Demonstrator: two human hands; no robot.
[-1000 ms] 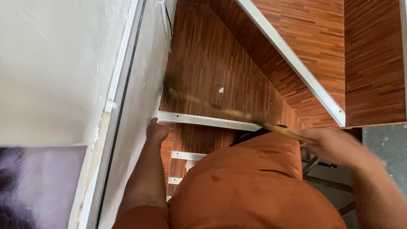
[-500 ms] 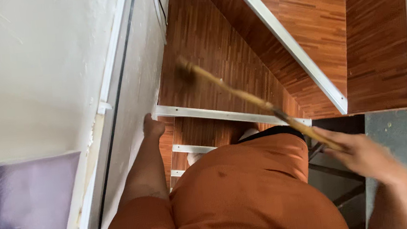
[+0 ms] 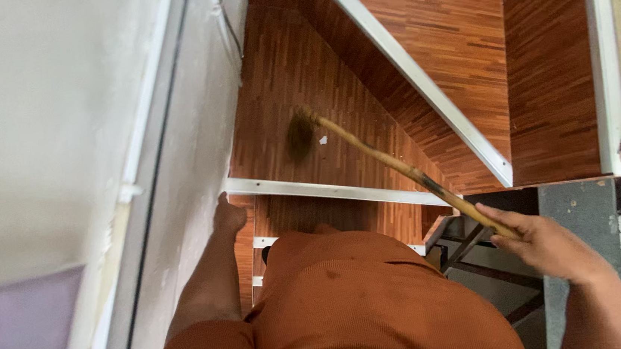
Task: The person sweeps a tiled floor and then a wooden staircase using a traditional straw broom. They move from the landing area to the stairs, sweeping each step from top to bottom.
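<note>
While the person stands on the winding staircase looking down, the right hand [image 3: 549,245] grips the near end of a long, pale brown wooden broom handle [image 3: 400,167], fingers curled around it at about four o'clock in the head view. The stick runs up and left toward ten o'clock, ending in a dark, blurred bristle head [image 3: 299,134] that sits on or just above the reddish-brown wood-pattern stair tread [image 3: 294,71]. A small white scrap [image 3: 323,140] lies just beside the bristles, toward three o'clock. The left hand [image 3: 228,217] rests against the grey plastered wall [image 3: 183,171] at about eight o'clock; its fingers are turned away, so whether they are spread or curled cannot be told. It holds nothing that shows.

To sweep this wedge-shaped tread well, the person probably needs short strokes drawn from the narrow inner corner by the wall toward the white metal nosing strip [image 3: 327,189] at the step's edge, keeping the bristles flat on the surface so the scrap is carried along and not flicked aside. With only one hand on the far end of the handle, control of the head is loose; a grip nearer the middle would likely steady it. The bracing hand on the wall seems sensible on such tapering steps. The person's orange ribbed shirt [image 3: 367,304] fills the six o'clock area and hides the feet.
</note>
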